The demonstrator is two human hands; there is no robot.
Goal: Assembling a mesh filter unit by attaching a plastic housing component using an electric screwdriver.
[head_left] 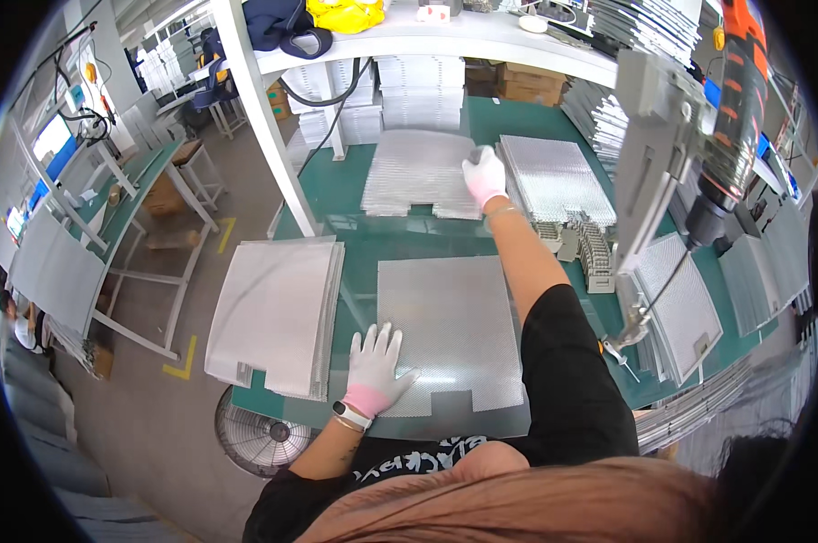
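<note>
My left hand (377,369), in a white glove with a pink cuff, lies with spread fingers at the left edge of a grey perforated sheet (450,317). That sheet lies flat on the green table, its notched edge toward me. My right hand (484,174), gloved alike, reaches far forward to the right edge of a stack of similar sheets (416,172). Its fingers are curled, and whatever they grip is hidden. To the right of this hand is another stack of shiny sheets (554,172).
A sheet stack (269,312) overhangs the table's left edge. Beige plastic parts (594,253) lie right of centre. An orange-black power driver (735,118) hangs by a metal stand (653,172) at right, with more sheets (685,299) below. A floor fan (260,434) stands lower left.
</note>
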